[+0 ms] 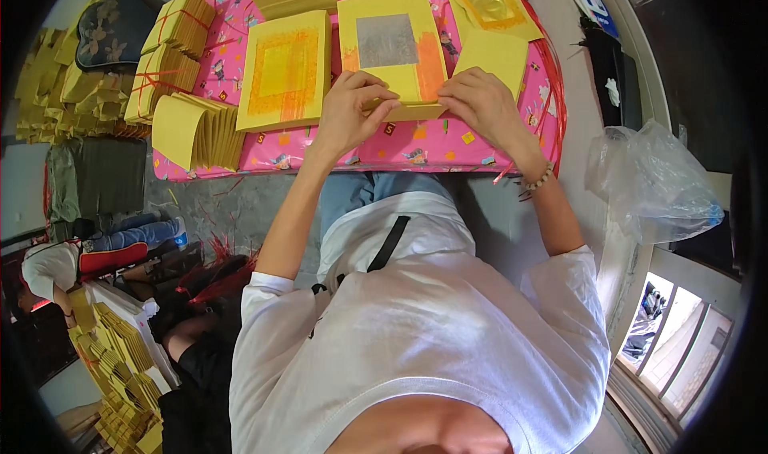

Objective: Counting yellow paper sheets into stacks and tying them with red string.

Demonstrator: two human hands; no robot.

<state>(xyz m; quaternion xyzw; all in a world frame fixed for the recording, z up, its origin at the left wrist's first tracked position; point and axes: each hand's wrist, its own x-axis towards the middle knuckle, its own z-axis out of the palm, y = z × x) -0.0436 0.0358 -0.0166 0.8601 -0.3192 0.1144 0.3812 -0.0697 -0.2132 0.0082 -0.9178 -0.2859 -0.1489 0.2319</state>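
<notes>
Both hands pinch the near edge of a yellow paper stack with a silver foil square (394,50), lying on the pink patterned surface (416,146): left hand (352,106) and right hand (480,102) slightly apart. An orange-printed yellow stack (284,70) lies just left.

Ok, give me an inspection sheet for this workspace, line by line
Surface: pink patterned cloth covering a low table.
Job's things: yellow sheet with a silver square, on a stack; its near edge is folded under both hands. Beside it, a stack topped by an orange-printed sheet and a gold-foil sheet.
Clutter: folded yellow sheets fanned out, tied yellow bundles, red strings, clear plastic bag.
Hands: left hand and right hand pinch the sheet's near edge.
Cables: nothing seen.
Surroundings: another person at lower left beside more yellow stacks; window at right.
</notes>
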